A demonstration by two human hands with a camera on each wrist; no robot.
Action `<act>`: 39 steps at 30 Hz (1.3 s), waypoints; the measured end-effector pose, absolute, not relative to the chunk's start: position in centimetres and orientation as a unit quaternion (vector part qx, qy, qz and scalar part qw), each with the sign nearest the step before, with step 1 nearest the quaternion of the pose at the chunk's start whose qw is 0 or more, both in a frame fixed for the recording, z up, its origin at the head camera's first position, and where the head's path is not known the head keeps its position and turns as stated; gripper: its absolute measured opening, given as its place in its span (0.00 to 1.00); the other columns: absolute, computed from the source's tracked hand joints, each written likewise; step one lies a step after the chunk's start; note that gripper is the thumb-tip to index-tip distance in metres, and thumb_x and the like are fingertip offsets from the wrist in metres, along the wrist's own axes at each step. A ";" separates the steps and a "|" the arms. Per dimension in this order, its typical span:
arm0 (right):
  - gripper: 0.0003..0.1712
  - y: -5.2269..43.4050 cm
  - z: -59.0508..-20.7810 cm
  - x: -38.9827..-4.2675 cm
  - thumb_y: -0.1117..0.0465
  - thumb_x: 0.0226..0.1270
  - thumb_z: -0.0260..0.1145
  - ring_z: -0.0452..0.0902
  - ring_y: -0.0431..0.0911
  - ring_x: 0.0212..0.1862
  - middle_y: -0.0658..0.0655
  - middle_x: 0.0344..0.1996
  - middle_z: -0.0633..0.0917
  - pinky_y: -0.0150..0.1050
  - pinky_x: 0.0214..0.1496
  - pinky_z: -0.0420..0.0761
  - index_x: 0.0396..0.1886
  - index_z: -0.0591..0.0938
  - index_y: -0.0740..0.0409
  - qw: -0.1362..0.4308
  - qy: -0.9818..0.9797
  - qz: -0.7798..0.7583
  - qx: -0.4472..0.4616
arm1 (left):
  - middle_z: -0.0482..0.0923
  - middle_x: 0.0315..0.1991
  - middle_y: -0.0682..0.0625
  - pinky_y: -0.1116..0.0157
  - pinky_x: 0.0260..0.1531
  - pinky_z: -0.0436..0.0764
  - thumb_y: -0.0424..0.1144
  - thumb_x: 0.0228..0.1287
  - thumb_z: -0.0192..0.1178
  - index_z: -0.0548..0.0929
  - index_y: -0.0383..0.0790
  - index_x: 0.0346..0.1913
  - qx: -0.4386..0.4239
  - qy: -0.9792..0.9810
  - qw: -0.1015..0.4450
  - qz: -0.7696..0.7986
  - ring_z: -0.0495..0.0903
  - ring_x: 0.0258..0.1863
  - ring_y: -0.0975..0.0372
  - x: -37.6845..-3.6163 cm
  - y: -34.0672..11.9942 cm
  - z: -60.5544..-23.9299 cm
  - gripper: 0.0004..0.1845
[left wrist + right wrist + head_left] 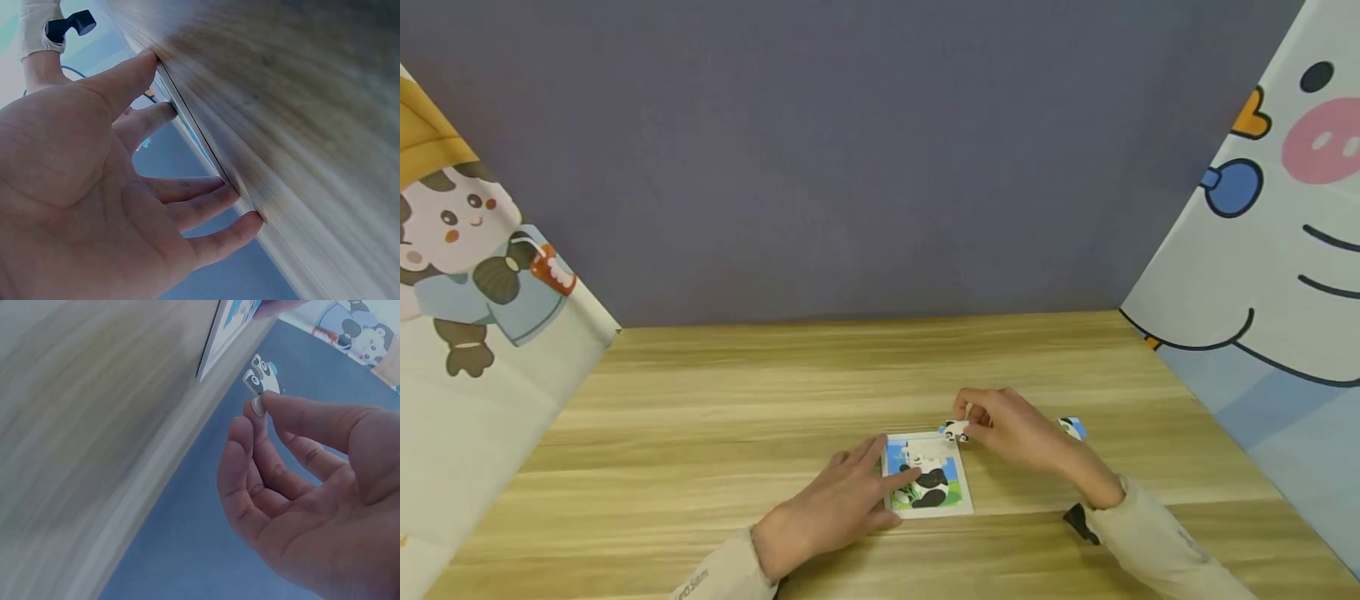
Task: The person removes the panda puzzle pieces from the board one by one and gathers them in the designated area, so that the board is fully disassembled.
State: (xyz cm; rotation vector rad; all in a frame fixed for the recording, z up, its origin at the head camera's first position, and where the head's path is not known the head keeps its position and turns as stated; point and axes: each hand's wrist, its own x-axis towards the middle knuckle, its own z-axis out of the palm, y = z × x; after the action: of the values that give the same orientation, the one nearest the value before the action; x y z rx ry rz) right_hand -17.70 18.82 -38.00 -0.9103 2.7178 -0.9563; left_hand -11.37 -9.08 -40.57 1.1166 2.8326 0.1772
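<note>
A small panda puzzle board (964,498) with a white frame lies on the wooden table (715,400). My left hand (838,507) lies flat on the board's left edge, fingers straight and pressing it down; in the left wrist view the fingers (194,203) touch the board's rim. My right hand (1011,429) hovers at the board's upper right corner and pinches a panda-face puzzle piece (956,431) between thumb and forefinger. In the right wrist view that piece (261,380) sits at the fingertips (255,407), close to the board's edge (215,347).
A loose blue and white puzzle piece (1072,427) lies on the table right of the right hand. Cartoon-printed cloth panels stand at the left (467,317) and right (1277,275), with a grey wall (865,158) behind.
</note>
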 end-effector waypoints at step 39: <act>0.08 27.1 -38.6 -20.7 0.72 0.61 0.68 0.72 0.43 0.22 0.54 0.23 0.83 0.35 0.23 0.71 0.37 0.81 0.58 0.132 0.926 -0.298 -0.189 | 0.56 0.74 0.32 0.42 0.59 0.73 0.56 0.69 0.59 0.66 0.63 0.74 0.366 0.926 0.050 0.073 0.63 0.71 0.42 -11.0 -9.3 -40.3 0.32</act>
State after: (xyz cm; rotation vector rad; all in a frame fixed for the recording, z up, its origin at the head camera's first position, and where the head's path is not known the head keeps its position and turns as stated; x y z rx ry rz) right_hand -20.73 27.13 -38.61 -0.5485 2.6886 -0.8665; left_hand -10.97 -9.30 -40.27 1.1147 2.8207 0.2227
